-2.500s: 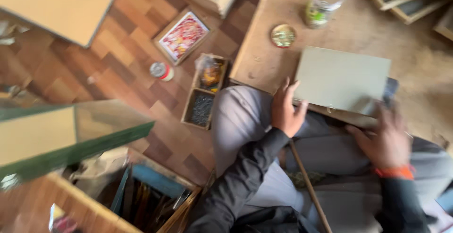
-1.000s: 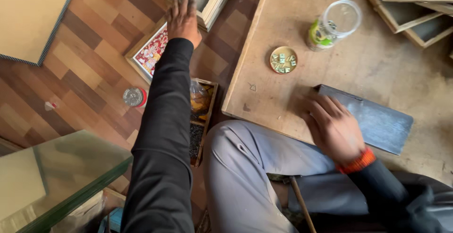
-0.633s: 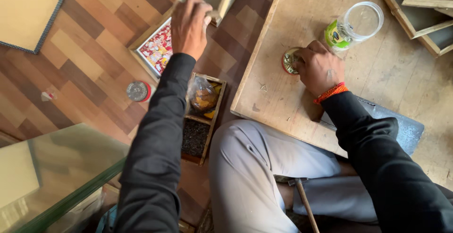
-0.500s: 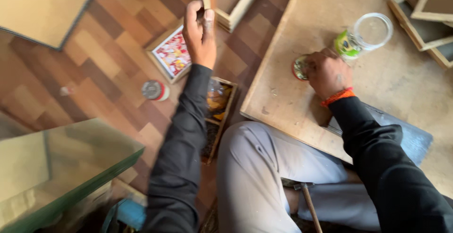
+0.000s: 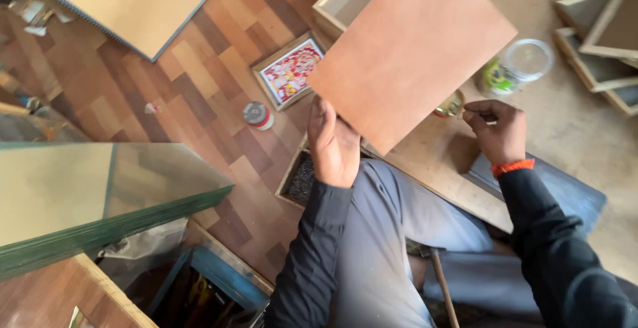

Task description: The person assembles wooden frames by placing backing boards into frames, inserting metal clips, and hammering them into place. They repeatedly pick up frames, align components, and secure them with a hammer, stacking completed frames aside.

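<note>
My left hand (image 5: 334,147) grips the lower left corner of a flat reddish-brown board (image 5: 412,52) and holds it up, tilted, over the low wooden table (image 5: 571,135). My right hand (image 5: 497,128) hovers over the table by a small round tin (image 5: 452,105), fingertips pinched on something too small to make out. An orange band circles that wrist. A clear plastic jar (image 5: 515,69) with a green label lies just beyond the tin. A grey slab (image 5: 565,192) rests under my right forearm.
A framed colourful picture (image 5: 290,70) lies on the wood floor beside a small round can (image 5: 256,114). A divided wooden tray (image 5: 300,178) sits by my knee. Empty frames (image 5: 598,42) stack at the table's right. Glass sheets (image 5: 100,195) lie at the left.
My left hand has come back from the floor, lifting the reddish-brown board up over the table. My right hand stays by the small tin, drawn slightly back.
</note>
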Demonstrator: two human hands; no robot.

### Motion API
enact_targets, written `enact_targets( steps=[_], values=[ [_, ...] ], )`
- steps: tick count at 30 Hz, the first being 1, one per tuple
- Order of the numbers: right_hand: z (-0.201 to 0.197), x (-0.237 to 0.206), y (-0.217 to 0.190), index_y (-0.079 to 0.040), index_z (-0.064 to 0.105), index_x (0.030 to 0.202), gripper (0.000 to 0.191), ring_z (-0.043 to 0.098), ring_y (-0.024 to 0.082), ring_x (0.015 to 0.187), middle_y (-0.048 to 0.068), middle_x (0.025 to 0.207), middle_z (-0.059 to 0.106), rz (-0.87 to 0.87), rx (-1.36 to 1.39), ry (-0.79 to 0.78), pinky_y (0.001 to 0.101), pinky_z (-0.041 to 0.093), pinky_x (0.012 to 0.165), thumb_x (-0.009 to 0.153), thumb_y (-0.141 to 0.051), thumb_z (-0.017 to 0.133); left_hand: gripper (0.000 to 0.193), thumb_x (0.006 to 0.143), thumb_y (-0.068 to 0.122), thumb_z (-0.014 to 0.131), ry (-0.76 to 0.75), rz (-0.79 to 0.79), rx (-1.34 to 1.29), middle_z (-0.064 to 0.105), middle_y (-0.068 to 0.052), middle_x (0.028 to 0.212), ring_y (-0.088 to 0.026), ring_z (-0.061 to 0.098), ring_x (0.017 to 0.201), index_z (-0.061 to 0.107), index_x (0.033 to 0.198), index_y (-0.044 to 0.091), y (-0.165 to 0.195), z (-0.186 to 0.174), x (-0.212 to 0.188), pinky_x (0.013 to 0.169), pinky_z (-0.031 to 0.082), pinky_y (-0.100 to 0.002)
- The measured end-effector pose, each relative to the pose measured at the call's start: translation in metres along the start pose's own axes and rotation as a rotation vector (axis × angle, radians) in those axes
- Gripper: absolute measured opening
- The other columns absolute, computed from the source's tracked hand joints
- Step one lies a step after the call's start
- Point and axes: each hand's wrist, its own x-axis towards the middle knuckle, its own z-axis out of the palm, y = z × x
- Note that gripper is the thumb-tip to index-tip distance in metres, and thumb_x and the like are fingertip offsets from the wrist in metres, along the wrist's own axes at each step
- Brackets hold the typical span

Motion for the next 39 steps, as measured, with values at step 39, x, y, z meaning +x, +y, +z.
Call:
enact_targets(
  steps=[39],
  values=[
    [-0.186, -0.221, -0.106, -0.013, 0.054, 0.109, 0.016, 0.067, 0.029, 0.095, 0.006, 0.098, 0.062, -0.220, -0.310, 0.002, 0.0400, 0.055, 0.081, 0.094, -0.014, 0.059, 0.031, 0.113, 0.012, 0.060, -0.043, -0.627, 0.193, 0.067, -0.018, 0.122, -0.020, 0.065, 0.110, 0.058, 0.134, -0.011, -0.176, 0.097, -0.205, 0.096, 0.055, -0.033]
  ],
)
